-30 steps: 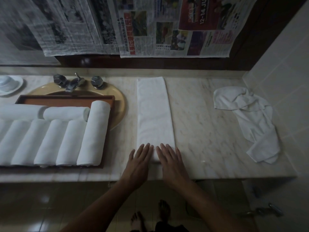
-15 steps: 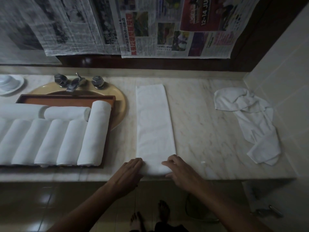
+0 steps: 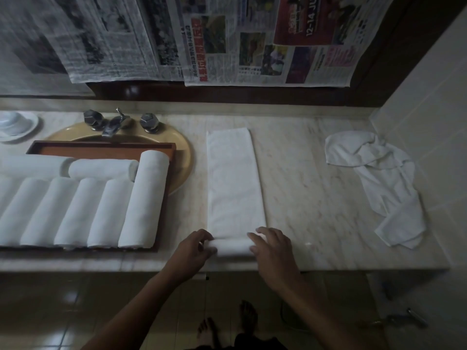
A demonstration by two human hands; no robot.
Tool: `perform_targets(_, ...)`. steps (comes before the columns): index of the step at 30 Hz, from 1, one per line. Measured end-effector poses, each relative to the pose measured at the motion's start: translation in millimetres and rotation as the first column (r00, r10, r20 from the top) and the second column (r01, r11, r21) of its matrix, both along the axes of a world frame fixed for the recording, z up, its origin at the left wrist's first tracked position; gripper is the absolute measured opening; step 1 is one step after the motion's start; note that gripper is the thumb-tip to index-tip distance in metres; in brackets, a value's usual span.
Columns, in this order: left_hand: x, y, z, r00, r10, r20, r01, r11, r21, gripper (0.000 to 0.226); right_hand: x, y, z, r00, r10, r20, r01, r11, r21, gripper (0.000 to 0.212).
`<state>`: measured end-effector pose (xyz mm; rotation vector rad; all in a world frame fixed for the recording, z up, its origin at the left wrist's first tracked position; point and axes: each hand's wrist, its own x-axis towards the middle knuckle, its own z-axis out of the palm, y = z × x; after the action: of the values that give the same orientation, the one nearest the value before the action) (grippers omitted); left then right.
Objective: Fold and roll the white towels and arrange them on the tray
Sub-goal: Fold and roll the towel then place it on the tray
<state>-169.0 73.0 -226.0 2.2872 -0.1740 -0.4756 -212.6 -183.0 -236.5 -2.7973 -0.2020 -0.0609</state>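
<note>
While the far part of the folded towel (image 3: 233,178) lies flat as a long narrow strip on the marble surface (image 3: 303,173), its near end is wound into a short roll (image 3: 231,246) close to the front edge.

Left hand (image 3: 193,248): fingers curled round the left end of the roll, gripping it. Right hand (image 3: 271,245): fingers bent over the right end, holding it down. Both are narrow, with the roll between them.

Tray (image 3: 101,147): brown, left of the strip, sitting partly over a tan basin (image 3: 182,152). It holds rolled towels (image 3: 101,210): a row side by side pointing front to back, touching each other, and two more lying crosswise behind them. The rightmost roll is longer and reaches back beside the crosswise pair. The left end of the row is cut off by the frame.

Crumpled towel (image 3: 379,178): loose heap, well apart on the right, near the tiled wall.

Tap (image 3: 113,123) with two handles stands behind the basin. White cup (image 3: 11,121) on a saucer (image 3: 27,133) at far left.

Newspaper sheets (image 3: 113,41) hang above the surface. A red advert (image 3: 310,21) reads "12-14 JU", cut by the frame edge. Red Chinese headlines on the next column, too blurred to read.

Bare feet (image 3: 247,317) on the tiled floor (image 3: 63,311) below.
</note>
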Motion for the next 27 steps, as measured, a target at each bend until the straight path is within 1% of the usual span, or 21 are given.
perform_targets(2,5.9,1.3,0.9,1.0,-0.003,-0.03,0.003,1.0,0.011,0.018,-15.1,15.2,-3.8,0.992,0.071,0.107,-0.067,0.997,-0.046,0.041)
perform_targets(3,9.7,2.4,-0.5,0.999,-0.013,-0.048,0.014,1.0,0.017,0.019,-22.3,21.4,-6.8,0.989,0.099,0.112,-0.093,0.994,-0.062,0.044)
perform_targets(5,13.8,1.7,-0.5,0.998,-0.02,-0.055,0.023,0.999,0.047,0.021,-30.6,28.6,-13.7,0.993,0.108,0.056,-0.103,0.99,-0.094,0.052)
perform_targets(6,12.7,0.2,0.5,1.0,-0.018,-0.023,0.02,0.996,0.089,0.023,-30.9,29.3,-17.2,0.993,0.111,0.027,-0.107,0.988,-0.115,0.058)
perform_targets(7,9.6,-2.2,0.9,0.997,-0.027,0.073,0.015,0.988,0.155,0.027,-29.8,29.4,-19.4,0.993,0.121,0.01,-0.118,0.984,-0.13,0.062)
perform_targets(9,-5.2,-13.3,0.7,0.946,-0.124,0.299,0.027,0.951,0.307,0.042,-25.2,26.6,-21.6,0.99,0.144,0.0,-0.143,0.978,-0.149,0.069)
perform_targets(10,-14.1,-21.2,0.1,0.917,-0.191,0.35,0.055,0.93,0.363,0.051,-21.9,25.2,-20.8,0.988,0.153,-0.013,-0.153,0.975,-0.161,0.074)
perform_targets(12,-27.2,-36.4,-9.0,0.878,-0.324,0.352,0.141,0.879,0.456,0.067,-13.3,23.0,-18.6,0.985,0.163,-0.05,-0.169,0.97,-0.173,0.082)
perform_targets(14,-26.6,-44.4,-22.0,0.865,-0.388,0.318,0.183,0.834,0.52,0.08,-2.4,21.3,-17.0,0.983,0.17,-0.076,-0.181,0.968,-0.177,0.077)
perform_targets(16,-13.9,-44.2,-29.3,0.878,-0.382,0.288,0.185,0.827,0.531,0.088,11.7,20.0,-13.5,0.978,0.175,-0.112,-0.195,0.96,-0.2,0.072)
perform_targets(17,-6.3,-42.6,-30.2,0.88,-0.386,0.278,0.194,0.825,0.531,0.089,19.0,19.5,-10.6,0.974,0.181,-0.135,-0.206,0.956,-0.207,0.074)
perform_targets(20,11.3,-35.8,-25.8,0.858,-0.433,0.276,0.252,0.824,0.508,0.085,33.5,15.1,-3.1,0.959,0.218,-0.183,-0.254,0.945,-0.206,0.093)
perform_targets(22,15.3,-28.0,-21.0,0.846,-0.46,0.269,0.286,0.818,0.5,0.082,37.2,9.1,4.3,0.945,0.26,-0.2,-0.299,0.933,-0.2,0.094)
perform_targets(24,10.8,-19.9,-16.2,0.846,-0.468,0.254,0.305,0.817,0.489,0.078,34.0,4.6,11.5,0.929,0.284,-0.238,-0.328,0.929,-0.173,0.084)
perform_targets(27,-5.7,-9.9,-10.5,0.877,-0.434,0.209,0.335,0.861,0.383,0.067,22.5,0.9,18.0,0.92,0.213,-0.328,-0.245,0.968,-0.059,0.064)
